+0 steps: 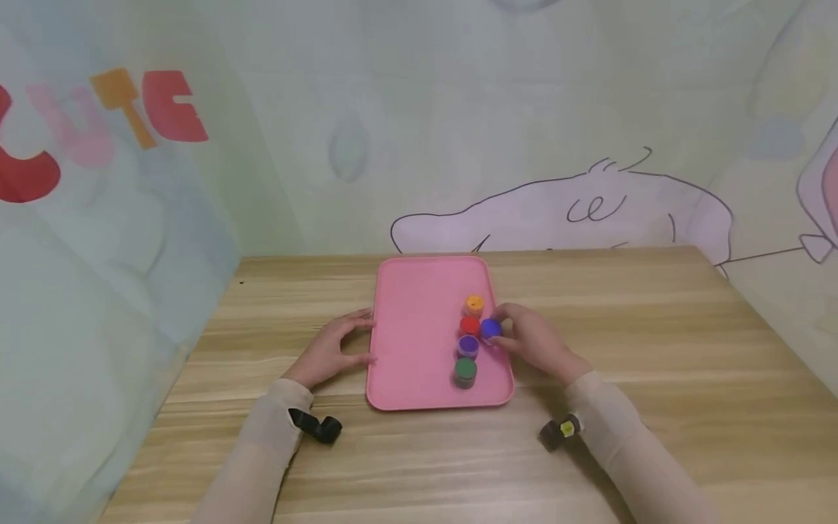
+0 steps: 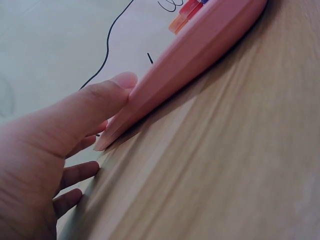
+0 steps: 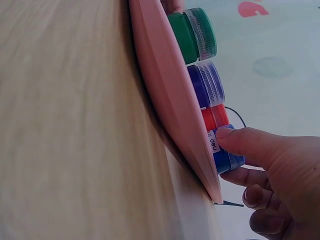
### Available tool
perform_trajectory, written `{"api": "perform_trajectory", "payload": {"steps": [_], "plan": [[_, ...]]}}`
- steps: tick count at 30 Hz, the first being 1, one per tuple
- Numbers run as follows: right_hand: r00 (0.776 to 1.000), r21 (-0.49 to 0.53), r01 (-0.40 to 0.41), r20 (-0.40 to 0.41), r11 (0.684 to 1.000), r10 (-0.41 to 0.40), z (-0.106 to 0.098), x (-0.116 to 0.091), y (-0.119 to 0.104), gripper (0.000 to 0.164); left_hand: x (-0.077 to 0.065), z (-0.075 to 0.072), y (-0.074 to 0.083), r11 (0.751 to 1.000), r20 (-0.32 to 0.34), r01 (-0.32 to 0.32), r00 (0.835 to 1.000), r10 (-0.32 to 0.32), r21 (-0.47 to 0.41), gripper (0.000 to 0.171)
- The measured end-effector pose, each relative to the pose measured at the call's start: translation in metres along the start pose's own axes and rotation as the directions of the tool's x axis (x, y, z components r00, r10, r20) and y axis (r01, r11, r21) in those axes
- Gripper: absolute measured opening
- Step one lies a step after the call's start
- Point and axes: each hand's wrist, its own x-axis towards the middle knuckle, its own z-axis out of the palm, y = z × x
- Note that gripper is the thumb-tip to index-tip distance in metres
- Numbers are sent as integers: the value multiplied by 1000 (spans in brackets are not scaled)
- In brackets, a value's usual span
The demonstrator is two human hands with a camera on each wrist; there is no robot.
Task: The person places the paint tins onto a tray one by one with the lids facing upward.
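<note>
A pink tray lies on the wooden table. My right hand pinches a small blue paint jar between thumb and fingers at the tray's right side; the right wrist view shows a white label on this jar. Left of it, an orange jar, a red jar, a purple jar and a green jar form a column on the tray. With fingers spread, my left hand touches the tray's left edge, its thumb against the outer wall.
The wooden table extends to both sides of the tray and in front of it. Behind stands a pale printed backdrop with letters and a cartoon figure. Small black cameras sit on both wrists.
</note>
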Motion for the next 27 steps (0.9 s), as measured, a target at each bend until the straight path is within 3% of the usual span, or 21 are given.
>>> {"api": "perform_trajectory", "payload": {"steps": [23,27], "plan": [[999,5,39,8,999,-39,-2,-1,4,28,0,0,0,999,28,30,999,-30,-24,64],[999,11,8,31,1000,-9,-8,-1,3,31,-1,0,-1,999,27,38,999,-38,-22,65]]}}
